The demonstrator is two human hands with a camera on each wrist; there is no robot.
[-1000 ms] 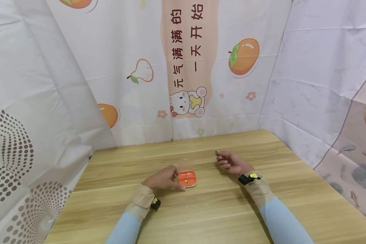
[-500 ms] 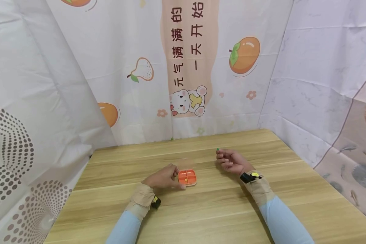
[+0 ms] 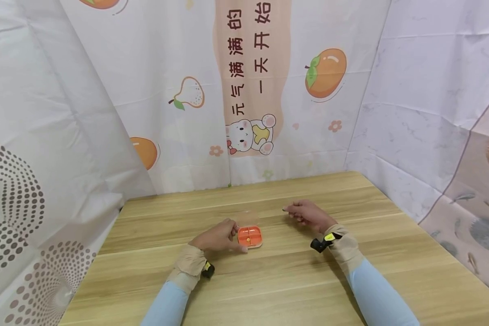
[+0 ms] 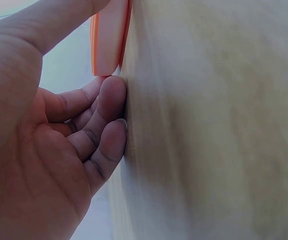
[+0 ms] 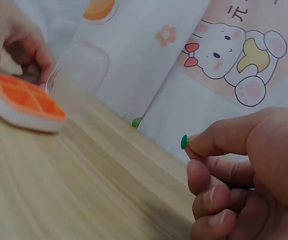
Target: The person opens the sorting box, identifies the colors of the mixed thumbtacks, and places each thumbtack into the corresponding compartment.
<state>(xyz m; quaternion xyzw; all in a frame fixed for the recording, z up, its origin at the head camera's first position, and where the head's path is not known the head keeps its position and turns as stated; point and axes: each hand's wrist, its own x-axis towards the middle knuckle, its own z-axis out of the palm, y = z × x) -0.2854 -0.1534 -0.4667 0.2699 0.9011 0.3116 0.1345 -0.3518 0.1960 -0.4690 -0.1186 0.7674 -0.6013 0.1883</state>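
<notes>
A small orange pill box [image 3: 250, 237] with a white base and a divided inside lies on the table, its clear lid [image 5: 79, 77] raised at the back. One small yellow pill [image 3: 248, 240] sits in a near compartment. My left hand [image 3: 218, 237] holds the box from its left side, thumb at the near edge and fingers behind; the left wrist view shows the fingertips by the box's end. Off to the right, my right hand [image 3: 308, 213] pinches a small green pill [image 5: 185, 142] between thumb and forefinger, above the table and apart from the box. Its other fingers are curled.
The wooden table [image 3: 244, 290] stretches around both hands. A printed curtain [image 3: 195, 136] hangs along its back edge, with more cloth at left and right. Each wrist carries a small black camera, the right one [image 3: 323, 243] close to the tabletop.
My right hand has turned over, from fingers facing up to palm more downward, and its fingertips have shifted slightly left and lower with the green pill. The left hand and box stay put.
</notes>
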